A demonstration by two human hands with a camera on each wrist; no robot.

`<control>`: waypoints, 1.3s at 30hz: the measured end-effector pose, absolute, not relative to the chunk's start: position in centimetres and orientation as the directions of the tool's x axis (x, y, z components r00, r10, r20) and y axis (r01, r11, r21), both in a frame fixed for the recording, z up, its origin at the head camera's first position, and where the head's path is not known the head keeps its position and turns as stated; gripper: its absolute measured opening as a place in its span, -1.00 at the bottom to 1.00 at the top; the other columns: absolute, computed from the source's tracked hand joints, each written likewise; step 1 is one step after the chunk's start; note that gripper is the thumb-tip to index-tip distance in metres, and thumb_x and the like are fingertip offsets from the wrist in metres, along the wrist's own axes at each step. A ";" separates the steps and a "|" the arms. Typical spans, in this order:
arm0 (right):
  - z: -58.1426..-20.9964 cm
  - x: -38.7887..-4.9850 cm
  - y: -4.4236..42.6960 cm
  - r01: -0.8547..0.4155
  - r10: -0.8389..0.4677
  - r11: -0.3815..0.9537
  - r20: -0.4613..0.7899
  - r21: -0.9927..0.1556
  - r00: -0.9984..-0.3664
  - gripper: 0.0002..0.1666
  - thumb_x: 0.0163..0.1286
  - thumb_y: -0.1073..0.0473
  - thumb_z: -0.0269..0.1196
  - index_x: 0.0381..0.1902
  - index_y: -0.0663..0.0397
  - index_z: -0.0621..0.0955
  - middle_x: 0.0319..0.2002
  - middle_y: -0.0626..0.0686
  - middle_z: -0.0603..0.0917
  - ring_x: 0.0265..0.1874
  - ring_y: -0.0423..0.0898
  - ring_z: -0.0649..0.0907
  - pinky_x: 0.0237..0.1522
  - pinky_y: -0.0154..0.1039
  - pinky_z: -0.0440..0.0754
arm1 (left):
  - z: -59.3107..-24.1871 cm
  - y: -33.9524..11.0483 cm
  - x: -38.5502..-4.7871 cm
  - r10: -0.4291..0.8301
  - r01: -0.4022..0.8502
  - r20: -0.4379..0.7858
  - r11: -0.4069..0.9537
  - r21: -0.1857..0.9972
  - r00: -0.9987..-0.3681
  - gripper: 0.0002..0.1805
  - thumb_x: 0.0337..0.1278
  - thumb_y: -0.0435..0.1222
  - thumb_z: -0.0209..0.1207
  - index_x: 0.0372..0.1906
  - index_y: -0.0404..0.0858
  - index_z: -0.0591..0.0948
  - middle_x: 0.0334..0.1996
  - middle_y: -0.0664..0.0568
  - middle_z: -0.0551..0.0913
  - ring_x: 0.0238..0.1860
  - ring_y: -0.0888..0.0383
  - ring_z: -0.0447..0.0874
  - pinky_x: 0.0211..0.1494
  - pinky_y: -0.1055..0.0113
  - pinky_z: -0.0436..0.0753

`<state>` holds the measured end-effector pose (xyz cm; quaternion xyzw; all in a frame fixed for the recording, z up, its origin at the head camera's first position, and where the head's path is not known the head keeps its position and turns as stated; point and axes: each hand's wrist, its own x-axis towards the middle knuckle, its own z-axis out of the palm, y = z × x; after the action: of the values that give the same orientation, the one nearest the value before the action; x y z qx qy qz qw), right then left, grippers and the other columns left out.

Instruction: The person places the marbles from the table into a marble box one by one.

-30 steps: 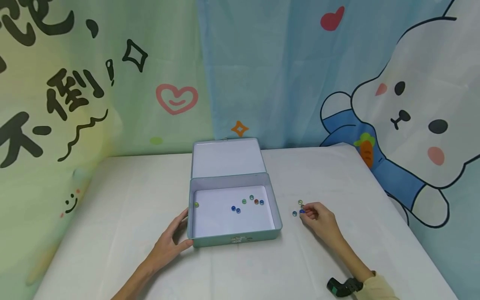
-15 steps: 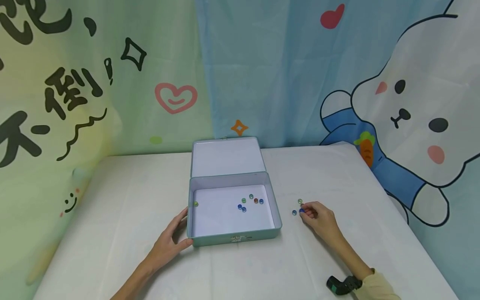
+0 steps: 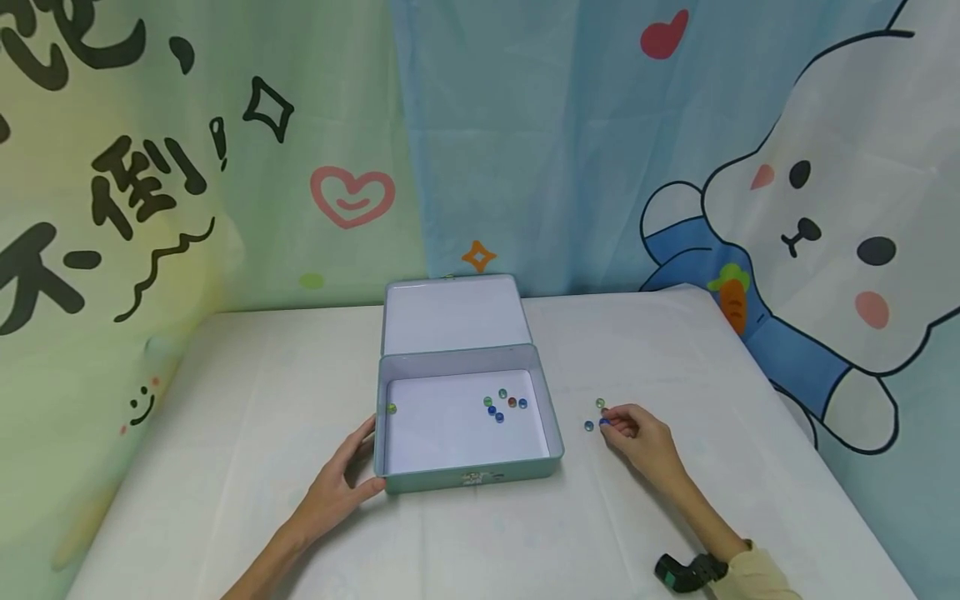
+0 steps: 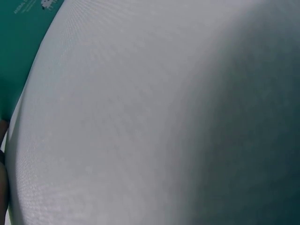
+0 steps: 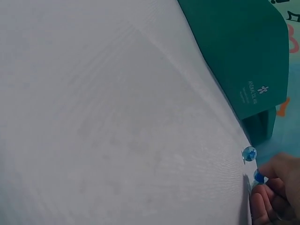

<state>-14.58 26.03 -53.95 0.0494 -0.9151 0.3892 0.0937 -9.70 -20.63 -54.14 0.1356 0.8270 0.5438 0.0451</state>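
Note:
In the head view my right hand (image 3: 643, 442) pinches a blue marble (image 3: 604, 422) between thumb and fingertips at the table surface. Close by lie a clear bluish marble (image 3: 588, 426) and a yellow-green marble (image 3: 600, 403); another is partly hidden at the fingers. The right wrist view also shows the pinched blue marble (image 5: 258, 176), beside the clear one (image 5: 249, 153). My left hand (image 3: 337, 487) touches the left side of a green tin box (image 3: 472, 482), thumb at its front corner, fingers extended. Inside are two blue marbles (image 3: 496, 414) and several others, one yellow-green (image 3: 392, 408) by the left wall.
The tin's lid (image 3: 453, 315) stands raised at the back. A white cloth (image 3: 465, 542) covers the table, and a printed curtain (image 3: 487, 150) hangs behind it. A black device (image 3: 688, 572) sits at my right wrist.
Two blue marbles inside the tin have rolled to the right, toward the green and reddish ones. Both hands have stayed about where they were.

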 end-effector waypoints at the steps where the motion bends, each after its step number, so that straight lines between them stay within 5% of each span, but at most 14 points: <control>1: -53.9 -14.6 26.1 -0.149 -0.013 0.687 0.193 -0.712 -0.981 -0.79 0.18 0.33 0.37 -0.20 0.22 0.66 -0.39 0.05 0.70 -0.44 -0.46 0.52 -0.41 -0.57 0.53 | -54.2 -20.6 -9.7 0.273 0.175 0.072 0.373 0.911 -0.959 -0.02 0.07 -0.30 0.34 0.52 0.17 0.07 0.50 -0.04 0.19 0.40 -0.17 0.30 0.38 -0.39 0.16; 11: -53.3 -14.2 26.3 -0.083 -0.005 0.648 0.105 -0.757 -0.994 -0.77 0.26 0.22 0.34 -0.17 0.25 0.65 -0.33 0.10 0.71 -0.43 -0.44 0.55 -0.37 -0.53 0.57 | -54.1 -20.6 -9.7 0.279 0.183 0.080 0.364 0.913 -0.957 -0.02 0.08 -0.31 0.33 0.51 0.19 0.06 0.51 -0.05 0.18 0.40 -0.22 0.29 0.38 -0.39 0.17; 20: -52.7 -14.0 26.1 -0.045 -0.006 0.634 0.053 -0.772 -0.999 -0.78 0.29 0.20 0.32 -0.17 0.24 0.66 -0.33 0.11 0.70 -0.43 -0.40 0.56 -0.36 -0.52 0.59 | -54.1 -20.7 -9.7 0.281 0.192 0.090 0.358 0.914 -0.955 -0.02 0.06 -0.33 0.33 0.52 0.17 0.07 0.50 -0.01 0.21 0.40 0.13 0.33 0.36 -0.40 0.19; 32: -50.1 -14.3 25.3 -0.055 -0.066 0.580 0.021 -0.813 -0.998 -0.71 0.34 0.10 0.29 -0.11 0.22 0.64 -0.23 0.15 0.71 -0.35 -0.39 0.60 -0.32 -0.48 0.62 | -54.1 -20.6 -9.8 0.273 0.193 0.093 0.368 0.909 -0.957 -0.01 0.05 -0.31 0.35 0.51 0.20 0.07 0.49 0.00 0.22 0.40 -0.10 0.33 0.39 -0.36 0.19; 39: -48.2 -14.7 24.3 -0.014 -0.097 0.550 -0.048 -0.835 -0.994 -0.64 0.37 0.00 0.26 -0.04 0.14 0.62 -0.18 0.14 0.71 -0.26 -0.08 0.69 -0.20 -0.43 0.67 | -54.1 -20.6 -9.8 0.283 0.196 0.094 0.361 0.912 -0.954 -0.02 0.07 -0.31 0.33 0.51 0.19 0.06 0.51 -0.02 0.19 0.40 -0.21 0.30 0.39 -0.36 0.20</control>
<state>-14.73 24.31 -48.19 0.0316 -0.8794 0.4731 -0.0440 -9.76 -20.62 -54.13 0.1455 0.8239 0.5463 0.0397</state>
